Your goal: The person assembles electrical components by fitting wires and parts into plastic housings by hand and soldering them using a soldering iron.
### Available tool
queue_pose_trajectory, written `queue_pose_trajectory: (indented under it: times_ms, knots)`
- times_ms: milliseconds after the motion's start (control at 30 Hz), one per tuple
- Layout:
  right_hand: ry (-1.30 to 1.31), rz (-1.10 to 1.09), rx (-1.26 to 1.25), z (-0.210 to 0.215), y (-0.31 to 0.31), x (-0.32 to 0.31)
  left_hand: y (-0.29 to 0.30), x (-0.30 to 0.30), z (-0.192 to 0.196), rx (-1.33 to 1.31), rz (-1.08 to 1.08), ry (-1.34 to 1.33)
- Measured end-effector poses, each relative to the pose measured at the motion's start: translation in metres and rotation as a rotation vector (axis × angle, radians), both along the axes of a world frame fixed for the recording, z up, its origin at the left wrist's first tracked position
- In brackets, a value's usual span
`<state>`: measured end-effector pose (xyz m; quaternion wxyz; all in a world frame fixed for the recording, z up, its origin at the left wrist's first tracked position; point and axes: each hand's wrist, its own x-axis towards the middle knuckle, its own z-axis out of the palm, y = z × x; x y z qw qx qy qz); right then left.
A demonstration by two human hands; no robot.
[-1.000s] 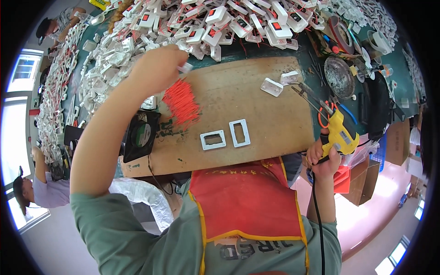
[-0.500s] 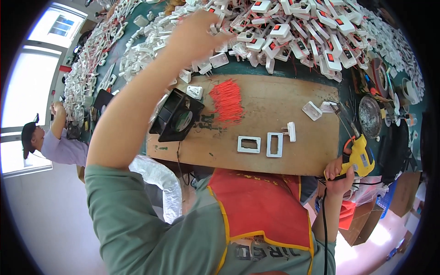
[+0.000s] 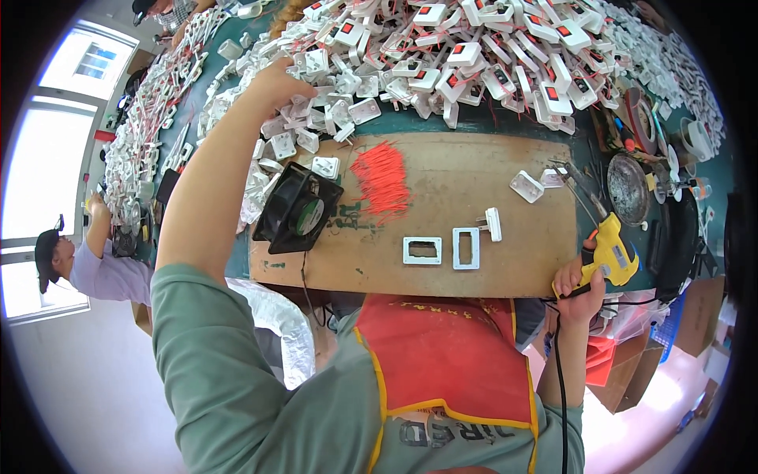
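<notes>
My left hand reaches to the near left part of a heap of white plastic plug casings. Its fingers look spread among the casings, their tips partly hidden, with nothing visibly held. At the board's right edge, my right hand is wrapped round the handle of a yellow glue gun, its nozzle pointing away up the table. Two white rectangular frames, one lying sideways and one upright, rest on the brown board. Beside them lies a white plug piece.
A black fan stands at the board's left, near a pile of short red wires. White shells lie at the board's right. Switch-fitted casings are heaped at the back. A round metal dish sits right. Another person works at far left.
My left hand has moved left and nearer, from beside the red-switch casings down to the plain white casings. My right hand keeps its grip on the glue gun. The view has shifted slightly.
</notes>
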<state>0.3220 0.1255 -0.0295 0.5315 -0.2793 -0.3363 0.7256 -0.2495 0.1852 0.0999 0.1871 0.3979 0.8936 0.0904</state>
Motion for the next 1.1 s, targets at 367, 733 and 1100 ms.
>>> queue_pose_trajectory:
  times_ms: [367,733,1100]
  knots:
    - [0.006,-0.033,-0.046,0.001,-0.003,0.001,-0.005,0.024,0.020,0.084,-0.096,0.071]
    - [0.034,-0.011,-0.037,0.000,-0.001,0.001,-0.013,0.204,0.002,0.172,-0.838,-0.147]
    - [0.065,0.023,0.065,-0.006,0.002,0.007,-0.011,0.102,0.046,0.374,-0.370,0.122]
